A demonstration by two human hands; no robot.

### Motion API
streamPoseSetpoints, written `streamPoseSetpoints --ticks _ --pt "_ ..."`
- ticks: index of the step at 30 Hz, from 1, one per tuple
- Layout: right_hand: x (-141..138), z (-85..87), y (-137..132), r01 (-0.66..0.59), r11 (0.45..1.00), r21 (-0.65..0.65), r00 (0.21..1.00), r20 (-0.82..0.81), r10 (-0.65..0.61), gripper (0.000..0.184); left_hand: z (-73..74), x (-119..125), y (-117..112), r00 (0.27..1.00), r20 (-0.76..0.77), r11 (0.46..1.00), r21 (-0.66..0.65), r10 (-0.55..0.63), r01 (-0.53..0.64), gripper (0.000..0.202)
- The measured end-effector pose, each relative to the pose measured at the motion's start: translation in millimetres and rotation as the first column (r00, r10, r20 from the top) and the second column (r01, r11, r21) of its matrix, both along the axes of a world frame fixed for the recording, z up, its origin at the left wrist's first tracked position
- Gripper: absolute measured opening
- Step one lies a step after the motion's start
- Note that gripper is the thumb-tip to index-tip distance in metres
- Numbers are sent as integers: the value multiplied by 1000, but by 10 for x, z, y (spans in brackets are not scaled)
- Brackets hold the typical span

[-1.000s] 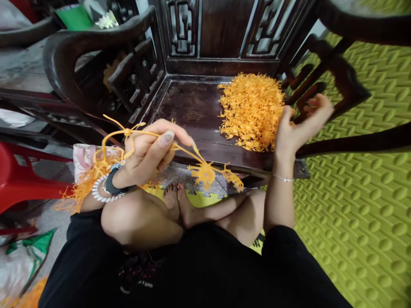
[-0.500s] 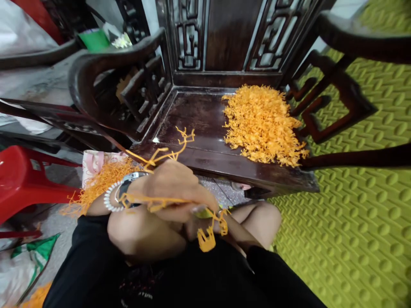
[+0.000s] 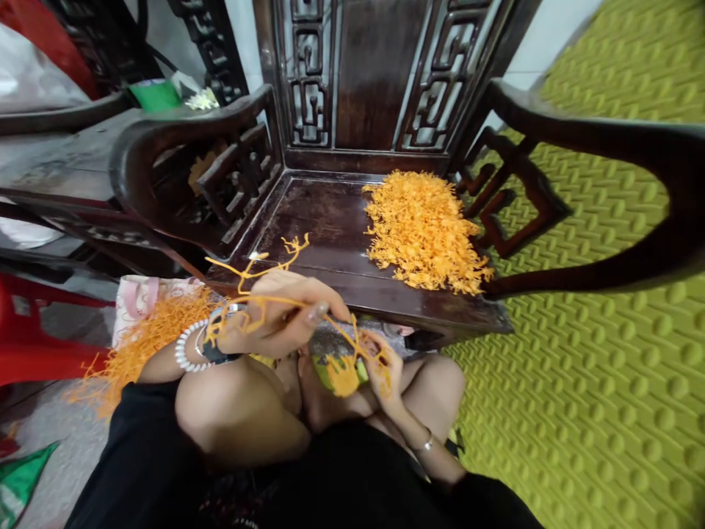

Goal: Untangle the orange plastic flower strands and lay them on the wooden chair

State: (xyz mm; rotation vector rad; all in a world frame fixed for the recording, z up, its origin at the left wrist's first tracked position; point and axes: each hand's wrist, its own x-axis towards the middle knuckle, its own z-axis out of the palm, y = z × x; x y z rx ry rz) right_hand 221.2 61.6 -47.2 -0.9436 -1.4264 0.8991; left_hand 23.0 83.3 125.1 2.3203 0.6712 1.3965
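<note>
Carved dark-wood chair with a heap of orange plastic pieces on the right of its seat. Left hand pinches a branched orange plastic sprue above the lap; right hand, fingers curled, grips its lower end. Risk: twisting may snap thin branches or drop pieces between the legs.

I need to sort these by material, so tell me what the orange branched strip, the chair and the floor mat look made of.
Orange branched strip, held by the left hand and right hand: probably moulded plastic, thin, bendy, uniformly coloured. Chair: dark wood, glossy varnish, carved fretwork back. Floor mat: likely foam or rubber, matte yellow-green with embossed bumps.
</note>
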Motion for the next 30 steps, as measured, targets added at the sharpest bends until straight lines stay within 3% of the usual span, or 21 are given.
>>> streamPoseSetpoints --ticks 3,5,7,9,11,13,15,17,18,20,22,23,25,27,30 --pt "263 255 105 240 970 24 971 -8 -240 32 -76 20 53 1000 10 998 64 26 -27 23" --pt "433 477 387 386 913 136 921 5 -390 28 -92 67 79 999 -31 999 28 32 -32 23" --pt "606 650 777 455 848 272 864 96 -494 26 -98 118 92 998 -60 996 -89 17 -22 24" --pt "772 744 1154 473 796 377 736 329 -592 25 -103 158 94 999 -28 973 -230 30 -36 25" --pt "896 775 1397 503 767 398 570 514 -641 29 -104 178 91 997 39 940 -339 66 -49 27" --pt "947 775 1432 540 734 411 512 532 -674 36 -98 178 87 989 107 909 -414 99 -46 28" --pt "909 763 1268 529 716 456 582 419 -697 37 -89 168 90 981 144 871 -489 128 -42 30" --pt "795 742 984 450 755 478 713 316 -625 36 -87 167 105 980 145 843 -536 140 -41 30" --pt "717 727 830 361 814 455 796 305 -523 41 -91 174 117 981 140 833 -552 134 -35 30" --pt "539 689 554 97 930 355 930 300 -212 68 -111 210 148 987 127 822 -569 103 -13 31" --pt "353 656 359 -149 952 269 970 229 87 102 -141 273 182 993 98 817 -577 66 3 31" --pt "265 648 294 -214 944 251 970 166 176 114 -157 311 198 995 85 815 -580 51 8 31" --pt "109 664 225 -214 943 255 976 34 213 120 -190 388 226 996 79 805 -593 36 18 31" --pt "0 726 218 -126 952 280 986 -66 151 109 -221 456 245 995 94 775 -631 21 43 32" --pt "-45 868 272 55 947 318 993 -113 -20 83 -272 521 262 994 67 662 -742 -82 105 31"
